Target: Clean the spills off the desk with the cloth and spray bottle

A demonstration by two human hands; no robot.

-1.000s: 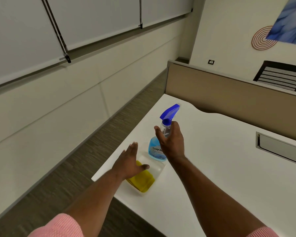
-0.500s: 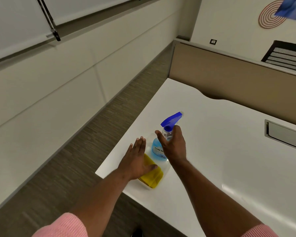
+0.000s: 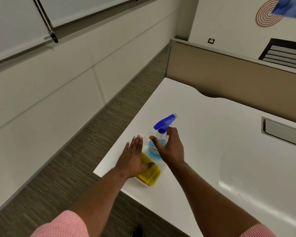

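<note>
In the head view, at frame centre, the spray bottle (image 3: pixel 158 144) stands upright in a clear tray (image 3: pixel 161 169) near the white worktop (image 3: pixel 212 134) corner; the right hand (image 3: pixel 171 148) curls loosely around its neck, fingers spread, not clenched. Just left, the left hand (image 3: pixel 134 159) lies flat and released, palm down, over the yellow cloth (image 3: pixel 149 173) in the same tray.

The desk (image 3: pixel 212 134) is bare from its middle to the right edge and back to the partition (image 3: pixel 229 79), so a hand passes there freely. Near the front-left corner stand the obstacles: a clear tray (image 3: pixel 162 170) with the cloth (image 3: pixel 150 175) and the bottle (image 3: pixel 158 144). A recessed hatch (image 3: pixel 284 132) sits at the right edge.
</note>
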